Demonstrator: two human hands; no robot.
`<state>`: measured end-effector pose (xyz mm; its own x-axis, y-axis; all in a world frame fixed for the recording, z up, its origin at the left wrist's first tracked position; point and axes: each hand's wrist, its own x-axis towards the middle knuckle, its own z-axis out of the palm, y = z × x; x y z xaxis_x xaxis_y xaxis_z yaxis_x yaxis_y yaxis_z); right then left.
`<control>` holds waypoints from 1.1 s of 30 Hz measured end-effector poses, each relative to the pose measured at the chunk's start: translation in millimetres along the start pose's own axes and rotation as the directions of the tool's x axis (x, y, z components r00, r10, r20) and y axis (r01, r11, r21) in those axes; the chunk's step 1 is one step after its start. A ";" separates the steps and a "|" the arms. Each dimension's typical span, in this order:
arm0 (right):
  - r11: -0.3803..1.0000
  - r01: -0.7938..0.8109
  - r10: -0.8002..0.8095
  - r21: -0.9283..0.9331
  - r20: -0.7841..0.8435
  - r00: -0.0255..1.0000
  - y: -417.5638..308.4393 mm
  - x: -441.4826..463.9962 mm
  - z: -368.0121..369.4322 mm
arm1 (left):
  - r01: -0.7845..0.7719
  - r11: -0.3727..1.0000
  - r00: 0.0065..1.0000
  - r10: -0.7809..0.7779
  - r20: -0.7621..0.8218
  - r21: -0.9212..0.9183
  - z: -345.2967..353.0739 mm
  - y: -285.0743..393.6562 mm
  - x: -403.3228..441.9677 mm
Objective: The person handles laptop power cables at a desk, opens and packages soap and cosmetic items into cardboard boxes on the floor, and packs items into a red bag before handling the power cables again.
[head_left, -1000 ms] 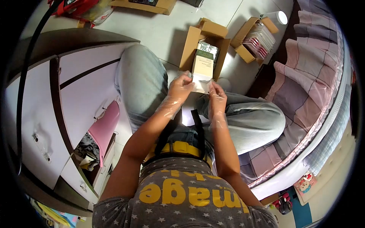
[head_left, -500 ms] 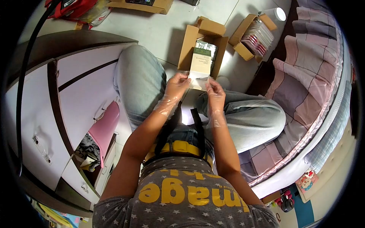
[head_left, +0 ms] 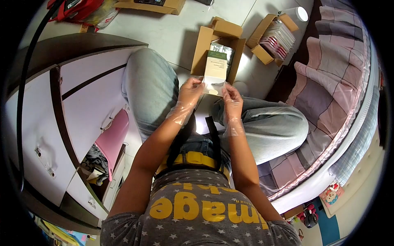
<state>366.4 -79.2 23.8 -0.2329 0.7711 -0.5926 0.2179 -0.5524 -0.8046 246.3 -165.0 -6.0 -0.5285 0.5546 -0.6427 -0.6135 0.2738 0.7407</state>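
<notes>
A small cream carton (head_left: 215, 67) with a dark green band lies between my two hands, its near end open and showing white inside. Just inside that end a pale round shape is visible; what it belongs to, I cannot make out. My left hand (head_left: 190, 91), in a clear plastic glove, pinches the carton's left edge at the open end. On the opposite edge, my right hand (head_left: 233, 98), also gloved, grips with thumb and fingers. Directly beyond and partly under the carton stands an open cardboard box (head_left: 201, 49) with other packages in it.
To the right, a second cardboard box (head_left: 260, 54) holds a row of thin packets, beside a white cylindrical container (head_left: 301, 14). A bed with a checked pink and grey cover (head_left: 316, 82) borders the right. A drawer cabinet (head_left: 92, 90) with a pink cloth stands left.
The carton has tilted slightly between my hands, so its open end shows more and the pale round shape has come into sight. Both hands keep their grip.
</notes>
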 end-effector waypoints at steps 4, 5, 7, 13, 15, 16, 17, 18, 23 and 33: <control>0.999 -0.036 0.036 0.004 0.003 0.999 -3.4 -0.1 0.3 | 0.031 0.997 0.999 -0.033 0.033 0.067 -1.8 1.6 4.6; 0.999 -0.036 0.036 0.005 0.001 0.999 -2.5 0.4 0.1 | 0.032 0.997 0.999 -0.034 0.035 0.068 -1.6 2.0 4.1; 0.999 -0.042 0.042 0.029 0.002 0.999 -0.8 1.4 -0.2 | 0.044 0.997 0.998 -0.046 0.032 0.059 0.5 9.9 1.3; 0.999 -0.039 0.039 0.016 0.001 0.999 -1.3 1.4 -0.3 | 0.011 1.000 0.999 -0.011 0.039 0.009 1.0 10.1 0.5; 0.999 -0.046 0.046 0.014 0.003 0.999 -2.6 1.0 -0.1 | 0.026 1.000 0.999 -0.026 0.043 0.017 -0.1 11.3 0.7; 0.999 -0.053 0.053 0.013 0.004 0.999 -3.0 0.7 -0.1 | 0.040 0.999 0.998 -0.042 0.046 0.026 -0.4 12.4 0.5; 0.998 -0.054 0.054 0.013 0.003 0.999 -1.8 0.6 -0.3 | 0.042 0.999 0.998 -0.043 0.046 0.027 -0.1 13.4 -0.2; 0.998 -0.060 0.060 0.026 0.001 0.998 -0.1 1.3 -0.7 | 0.057 0.998 0.998 -0.058 0.035 0.035 0.9 15.1 -0.8; 0.999 -0.025 0.025 0.037 0.003 1.000 1.2 1.2 -0.9 | 0.060 0.998 0.998 -0.061 0.035 0.016 0.2 11.0 0.5; 0.999 -0.007 0.007 0.039 0.013 1.000 6.3 2.6 -3.0 | 0.041 0.999 0.999 -0.042 0.025 0.031 1.2 9.9 0.3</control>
<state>370.0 -79.7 17.3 -0.2435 0.7634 -0.5983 0.1825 -0.5698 -0.8013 240.7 -161.2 1.3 -0.4874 0.5623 -0.6680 -0.6164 0.3203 0.7194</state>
